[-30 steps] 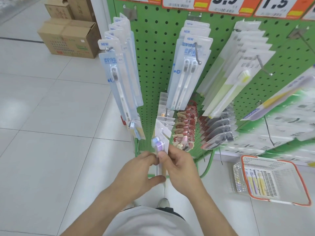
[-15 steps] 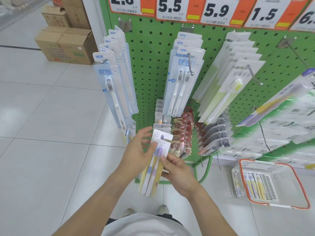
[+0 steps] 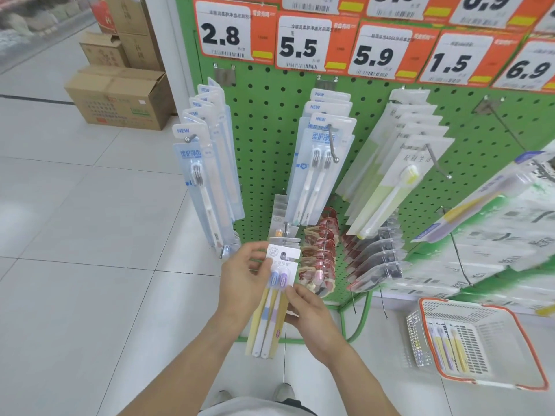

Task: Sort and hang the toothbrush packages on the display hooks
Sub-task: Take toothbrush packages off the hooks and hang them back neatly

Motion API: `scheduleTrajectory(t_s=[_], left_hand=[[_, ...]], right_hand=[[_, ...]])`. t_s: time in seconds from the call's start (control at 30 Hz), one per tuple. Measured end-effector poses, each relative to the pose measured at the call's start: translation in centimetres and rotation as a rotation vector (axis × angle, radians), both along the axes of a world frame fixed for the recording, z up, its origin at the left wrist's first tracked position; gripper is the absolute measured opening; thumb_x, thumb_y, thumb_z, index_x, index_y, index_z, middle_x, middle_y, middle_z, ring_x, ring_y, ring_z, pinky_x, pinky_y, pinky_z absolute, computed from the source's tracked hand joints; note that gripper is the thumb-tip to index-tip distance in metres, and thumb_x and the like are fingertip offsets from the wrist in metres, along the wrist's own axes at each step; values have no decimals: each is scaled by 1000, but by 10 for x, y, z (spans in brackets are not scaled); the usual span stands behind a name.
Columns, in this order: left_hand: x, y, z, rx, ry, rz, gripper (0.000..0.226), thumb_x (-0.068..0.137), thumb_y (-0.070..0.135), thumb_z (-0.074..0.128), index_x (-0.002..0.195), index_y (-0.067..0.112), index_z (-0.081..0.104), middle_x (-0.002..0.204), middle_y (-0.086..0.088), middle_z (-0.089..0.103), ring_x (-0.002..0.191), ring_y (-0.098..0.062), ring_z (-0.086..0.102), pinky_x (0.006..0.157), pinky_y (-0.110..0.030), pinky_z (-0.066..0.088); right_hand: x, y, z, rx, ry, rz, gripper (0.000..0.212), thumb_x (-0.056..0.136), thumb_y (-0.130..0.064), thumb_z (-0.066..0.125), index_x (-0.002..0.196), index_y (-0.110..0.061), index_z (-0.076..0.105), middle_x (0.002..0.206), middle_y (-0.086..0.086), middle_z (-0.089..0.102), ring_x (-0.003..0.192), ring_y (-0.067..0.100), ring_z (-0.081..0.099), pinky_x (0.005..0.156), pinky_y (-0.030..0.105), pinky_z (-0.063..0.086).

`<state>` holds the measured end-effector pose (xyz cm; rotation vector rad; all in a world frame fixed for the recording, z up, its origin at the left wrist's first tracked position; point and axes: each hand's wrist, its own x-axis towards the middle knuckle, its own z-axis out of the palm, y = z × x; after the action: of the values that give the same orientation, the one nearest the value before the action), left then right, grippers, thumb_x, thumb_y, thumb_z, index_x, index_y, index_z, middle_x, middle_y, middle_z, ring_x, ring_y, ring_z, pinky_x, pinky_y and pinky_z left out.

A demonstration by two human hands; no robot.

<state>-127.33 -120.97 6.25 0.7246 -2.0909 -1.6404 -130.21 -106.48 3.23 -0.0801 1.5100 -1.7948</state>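
A toothbrush package with a white card top and blue, purple and yellow brushes hangs upright between my hands. My left hand holds its upper left edge, thumb on the card. My right hand pinches its right side lower down. The card's hole sits just below a lower display hook that carries matching white-carded packs. Above hang blue "NEW" single-brush packs, blue twin-brush packs and yellow-brush packs on the green pegboard.
An orange-rimmed white basket with more toothbrush packages sits on the floor at the right. Red packs and dark packs hang low beside my hands. Cardboard boxes stand at the back left. Bare hooks jut out at the right.
The package has been turned upright and raised from waist height to the lower hook. My left hand shifted to its top edge, and my view tilted up to the price tags.
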Motion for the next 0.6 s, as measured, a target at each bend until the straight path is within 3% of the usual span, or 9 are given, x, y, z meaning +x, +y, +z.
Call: scheduleTrajectory(t_s=[0.13, 0.23, 0.33, 0.47, 0.6], left_hand=[[0, 2, -3, -15, -8, -5, 35, 90, -2, 66, 102, 31, 66, 85, 12, 73, 73, -4, 67, 69, -13, 51], [0, 2, -5, -59, -16, -19, 38, 92, 1, 65, 101, 37, 62, 85, 13, 72, 76, -3, 67, 71, -15, 53], [-2, 1, -5, -78, -29, -47, 40, 93, 2, 65, 99, 41, 61, 85, 15, 72, 78, -2, 68, 72, -14, 52], [-8, -7, -4, -123, -79, -91, 37, 93, 4, 66, 95, 41, 60, 87, 14, 72, 82, 0, 67, 79, -21, 56], [-13, -12, -2, -220, -150, -137, 22, 95, 10, 64, 106, 28, 62, 87, 11, 71, 81, -3, 67, 80, -32, 58]], right_hand=[[-3, -1, -1, 171, 165, 31, 16, 104, -25, 54, 103, -16, 68, 98, -7, 76, 92, 8, 70, 87, 24, 53], [-8, 1, -2, 395, 443, 89, 9, 101, -32, 60, 107, -27, 66, 93, -20, 72, 90, -4, 65, 79, 16, 45], [-16, 6, 4, 673, 827, 5, 18, 96, -25, 64, 114, -24, 65, 104, -17, 61, 96, 2, 59, 82, 21, 47], [-34, 6, 31, 632, 1111, -246, 25, 92, -6, 63, 111, -22, 69, 100, -12, 58, 82, 1, 61, 72, 22, 51], [-54, -5, 39, 596, 1184, -216, 27, 94, -6, 65, 118, -19, 72, 106, -10, 63, 79, 2, 62, 77, 14, 48]])
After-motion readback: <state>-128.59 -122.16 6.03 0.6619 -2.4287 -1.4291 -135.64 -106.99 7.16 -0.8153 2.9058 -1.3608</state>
